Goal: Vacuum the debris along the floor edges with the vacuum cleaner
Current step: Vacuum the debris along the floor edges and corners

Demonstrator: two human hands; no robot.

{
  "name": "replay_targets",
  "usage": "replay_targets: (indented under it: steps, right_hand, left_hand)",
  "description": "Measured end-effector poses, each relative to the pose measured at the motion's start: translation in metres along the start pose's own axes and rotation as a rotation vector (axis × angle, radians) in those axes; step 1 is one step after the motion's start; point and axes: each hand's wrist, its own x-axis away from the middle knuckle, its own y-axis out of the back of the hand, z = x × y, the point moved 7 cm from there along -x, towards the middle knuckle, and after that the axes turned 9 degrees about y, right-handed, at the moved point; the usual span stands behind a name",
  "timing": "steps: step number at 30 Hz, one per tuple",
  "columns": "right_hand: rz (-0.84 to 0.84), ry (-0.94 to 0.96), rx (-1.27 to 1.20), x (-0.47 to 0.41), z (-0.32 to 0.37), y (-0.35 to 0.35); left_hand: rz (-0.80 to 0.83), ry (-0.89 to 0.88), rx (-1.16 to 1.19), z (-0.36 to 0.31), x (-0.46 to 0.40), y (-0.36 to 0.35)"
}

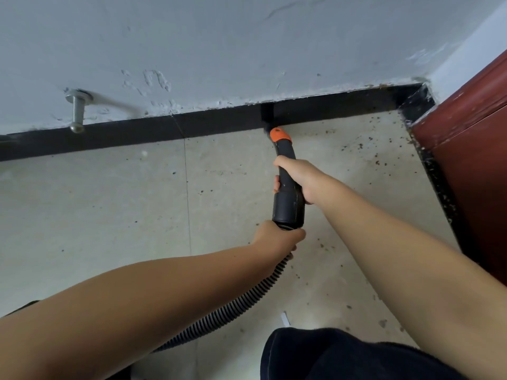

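1. Dark cloth [343, 355] sits nearest us at the bottom edge, probably our clothing; just beyond it a small white scrap [285, 318] lies on the floor tiles [96, 215].
2. From the near left the ribbed black hose [241, 300] climbs toward the middle; our left hand [277, 238] curls round it right where it joins the wand, fingers wrapped underneath.
3. Farther on, our right hand [297, 178] grips the black vacuum wand [288, 193] from the right side; the thumb lies along the top and a fingertip shows round the left side, so the hold is closed and firm.
4. Beyond that the orange nozzle collar [279, 135] points at the black skirting [137, 135]; the tip meets the floor at the wall edge, roughly mid-scene, though we cannot tell whether it truly touches.
5. Dark debris [359, 145] is scattered to the right of the nozzle, thickening toward the far right corner and along the red-brown door frame [466, 160]; the tiles to the left look mostly clean.
6. We judge the edge pass to be underway; the next move calls for sliding the nozzle rightward along the skirting into the corner, then nearer along the frame, keeping the tip low while the left hand feeds hose.
7. Farthest off, a metal door stop [76, 111] juts from the grey wall [247, 50] at the left.
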Motion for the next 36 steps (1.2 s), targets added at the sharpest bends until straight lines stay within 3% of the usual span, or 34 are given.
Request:
replay_targets:
  steps: [9,14,25,36]
  right_hand:
    - [-0.052,-0.037,-0.002,0.032,-0.036,0.027]
    - [-0.016,-0.028,-0.001,0.03,-0.035,0.014]
    - [-0.391,0.039,-0.324,0.008,-0.011,0.093]
    - [-0.166,0.032,-0.184,0.007,-0.022,0.033]
  left_hand:
    - [0.156,0.011,-0.046,0.035,0.025,-0.031]
    - [0.126,0.027,-0.015,0.039,0.024,-0.024]
    - [0.129,-0.069,-0.323,-0.037,-0.021,-0.036]
    - [0.032,-0.027,-0.184,0.006,-0.006,-0.009]
